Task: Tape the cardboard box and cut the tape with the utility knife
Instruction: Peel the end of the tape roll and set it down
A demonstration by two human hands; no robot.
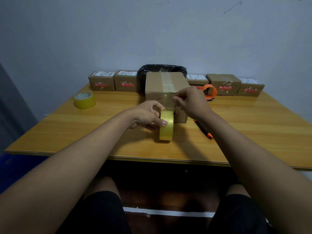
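A brown cardboard box stands mid-table, with clear tape running along its top seam and down its near face. My left hand grips a yellow tape roll held upright just in front of the box. My right hand pinches the loose end of the tape against the box's near face, close to the top edge. The utility knife, black with an orange tip, lies on the table right of the box, partly hidden under my right forearm.
A second yellow tape roll sits at the left. An orange tape dispenser stands right of the box. Several small labelled boxes line the wall, with a black-lined bin behind the box. The wooden table's front edge is near me.
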